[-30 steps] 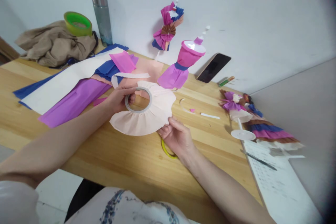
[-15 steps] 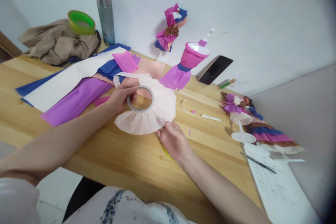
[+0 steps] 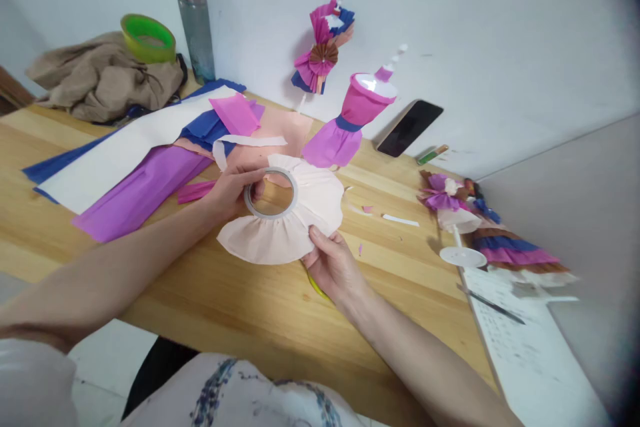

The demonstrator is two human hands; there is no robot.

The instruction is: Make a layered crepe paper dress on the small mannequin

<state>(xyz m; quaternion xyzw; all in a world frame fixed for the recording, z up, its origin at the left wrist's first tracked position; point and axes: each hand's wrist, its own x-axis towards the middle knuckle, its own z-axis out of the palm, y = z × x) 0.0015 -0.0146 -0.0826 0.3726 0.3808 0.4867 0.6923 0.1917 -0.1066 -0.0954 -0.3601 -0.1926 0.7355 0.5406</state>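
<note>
My left hand (image 3: 235, 197) is closed on the left side of a pale ring (image 3: 296, 197), thumb on top and fingers curled through the opening. A gathered cream crepe paper ruffle (image 3: 320, 190) fans out around the ring's top, right and lower sides. My right hand (image 3: 333, 260) pinches the lower right edge of this ruffle between thumb and fingers. A narrow white paper strip (image 3: 255, 141) lies just beyond my left hand. Part of something yellow (image 3: 316, 285) shows under my right hand; the rest is hidden.
Blue, white, purple and pink crepe sheets (image 3: 135, 160) lie at left. Behind stand a paper dress figure (image 3: 367, 103), a bottle (image 3: 193, 20) and a phone (image 3: 410, 128). More paper dresses (image 3: 520, 247) and a written sheet (image 3: 515, 340) with a pen (image 3: 495, 305) are at right.
My right hand has shifted slightly, its thumb now further over the ruffle. The ring and ruffle have tilted and moved a little right, and the white strip beyond shows more fully.
</note>
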